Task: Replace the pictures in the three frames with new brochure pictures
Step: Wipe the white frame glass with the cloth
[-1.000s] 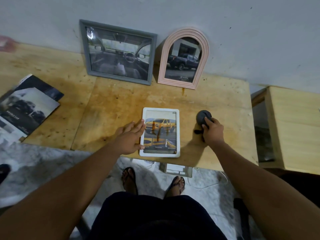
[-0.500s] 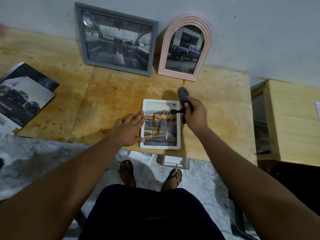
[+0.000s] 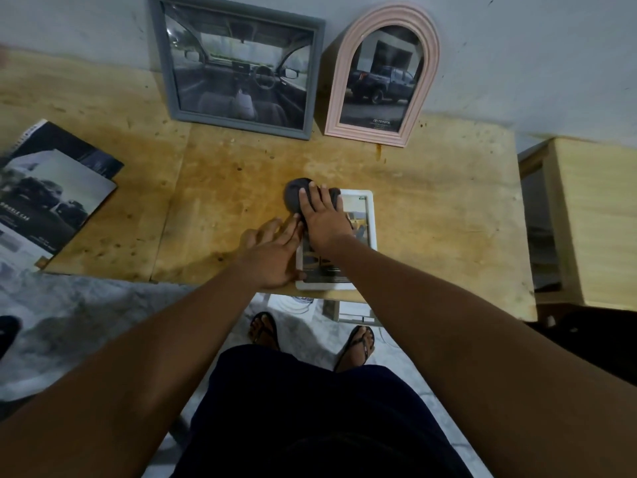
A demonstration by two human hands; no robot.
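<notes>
Mid-frame, our right hand point(image 3: 324, 220) presses a grey cloth point(image 3: 293, 198) with straight fingers onto the white frame point(image 3: 371, 215), at its top-left corner. Our left hand point(image 3: 272, 258) lies flat and open against its left edge. Our right forearm point(image 3: 348, 257) hides part of its picture.

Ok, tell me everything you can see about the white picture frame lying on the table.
The white frame is a small rectangle with rounded corners, plastic-looking, lying flat and face up near the front edge of the wooden table. It holds a brochure picture with yellow tones, mostly hidden. The left hand rests on its left side; the right hand presses a dark grey pad over its top-left corner.
</notes>
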